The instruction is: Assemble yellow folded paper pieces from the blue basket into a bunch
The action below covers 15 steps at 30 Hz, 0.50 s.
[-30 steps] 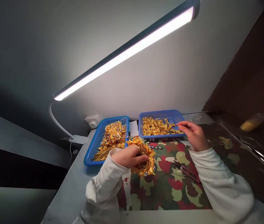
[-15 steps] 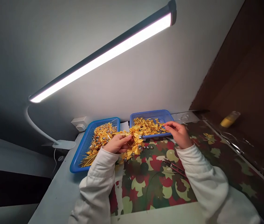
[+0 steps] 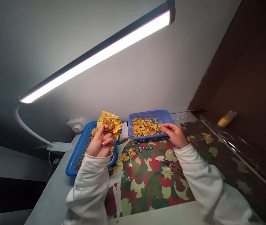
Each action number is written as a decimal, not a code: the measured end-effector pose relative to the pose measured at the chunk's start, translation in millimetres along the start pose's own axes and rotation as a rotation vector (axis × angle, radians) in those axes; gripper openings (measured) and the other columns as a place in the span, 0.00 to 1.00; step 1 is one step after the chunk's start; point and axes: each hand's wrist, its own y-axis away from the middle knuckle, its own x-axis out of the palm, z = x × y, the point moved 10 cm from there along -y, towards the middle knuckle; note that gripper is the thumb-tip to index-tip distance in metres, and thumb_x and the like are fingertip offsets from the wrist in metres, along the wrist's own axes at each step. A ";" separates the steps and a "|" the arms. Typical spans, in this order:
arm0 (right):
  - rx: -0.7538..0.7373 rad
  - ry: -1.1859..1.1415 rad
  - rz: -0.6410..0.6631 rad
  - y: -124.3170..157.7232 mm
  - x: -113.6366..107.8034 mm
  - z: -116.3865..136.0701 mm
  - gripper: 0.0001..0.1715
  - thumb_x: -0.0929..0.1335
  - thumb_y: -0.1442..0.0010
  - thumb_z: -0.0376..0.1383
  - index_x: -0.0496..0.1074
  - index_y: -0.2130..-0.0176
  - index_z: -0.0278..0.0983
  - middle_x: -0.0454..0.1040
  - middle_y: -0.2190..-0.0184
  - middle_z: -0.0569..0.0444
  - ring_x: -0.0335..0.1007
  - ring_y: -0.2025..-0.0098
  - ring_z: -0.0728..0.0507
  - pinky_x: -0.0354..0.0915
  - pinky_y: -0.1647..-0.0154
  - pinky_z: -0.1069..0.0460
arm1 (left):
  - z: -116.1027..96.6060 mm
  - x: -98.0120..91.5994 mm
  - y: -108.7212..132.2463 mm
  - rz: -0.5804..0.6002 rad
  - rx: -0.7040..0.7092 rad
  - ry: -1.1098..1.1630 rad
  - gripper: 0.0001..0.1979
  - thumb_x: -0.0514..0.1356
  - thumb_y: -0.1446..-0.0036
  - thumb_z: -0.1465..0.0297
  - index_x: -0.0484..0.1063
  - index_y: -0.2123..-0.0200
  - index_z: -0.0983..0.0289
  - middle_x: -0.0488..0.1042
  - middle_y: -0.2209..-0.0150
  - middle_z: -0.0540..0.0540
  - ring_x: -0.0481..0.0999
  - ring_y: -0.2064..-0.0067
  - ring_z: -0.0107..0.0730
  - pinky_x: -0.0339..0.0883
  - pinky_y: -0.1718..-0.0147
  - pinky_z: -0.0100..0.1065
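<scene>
My left hand (image 3: 100,144) is closed on a bunch of yellow ribbon bows (image 3: 108,123) and holds it raised over the left blue basket (image 3: 78,153). My right hand (image 3: 174,133) rests at the near rim of the right blue basket (image 3: 163,115), its fingers pinched on loose yellow ribbon pieces (image 3: 144,126) heaped inside. A few yellow bows (image 3: 125,157) and small silver beads (image 3: 142,147) lie on the patterned mat between the hands.
A lit bar lamp (image 3: 95,57) on a white gooseneck arches overhead, clamped at the table's left edge. Dark scissors or pliers (image 3: 171,166) lie on the camouflage-pattern mat (image 3: 151,184). A wall socket (image 3: 75,125) sits behind the left basket, a yellow object (image 3: 227,118) at far right.
My left hand has carried the bow bunch up and left, from over the mat to above the left basket. Some bows now lie on the mat. The right hand stays at the right basket.
</scene>
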 end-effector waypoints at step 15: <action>-0.118 0.807 0.218 -51.7 74.9 -19.6 0.13 0.73 0.58 0.34 0.73 0.67 0.36 0.70 0.64 0.50 0.63 0.59 0.42 0.58 0.55 0.51 | -28.1 -6.1 8.2 -0.007 0.060 0.142 0.14 0.41 0.36 0.71 0.60 0.72 0.66 0.66 0.80 0.45 0.52 0.88 0.14 0.52 0.91 0.19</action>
